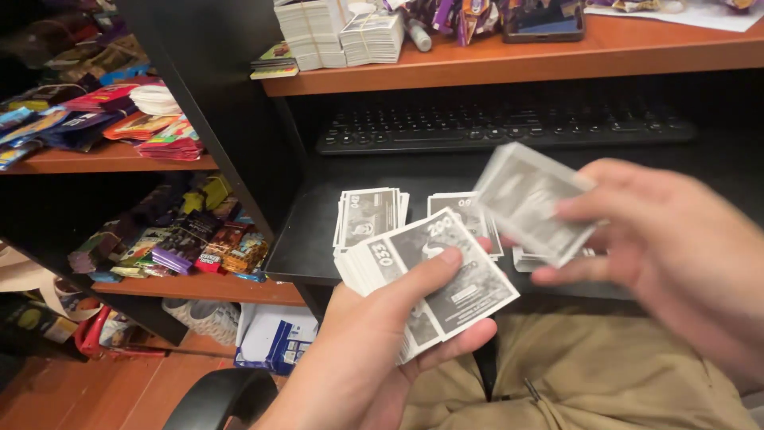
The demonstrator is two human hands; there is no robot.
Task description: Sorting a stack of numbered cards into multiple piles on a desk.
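Head view: left hand (374, 350) clamped on thick stack of grey-backed sticker cards (434, 275), thumb pressed on top card, fingers (465, 338) curled under. Right hand (668, 255) motion-blurred, fingers pinched on single card (529, 199) held above pull-out keyboard tray (318, 247). Sorting looks partway: two or three small piles (368, 215) laid on tray, bulk of stack left in hand. Cards thin, rectangular, matte paper. Black keyboard (501, 127) behind; banded card bundles (334, 32) on wooden bench (517, 64) above.
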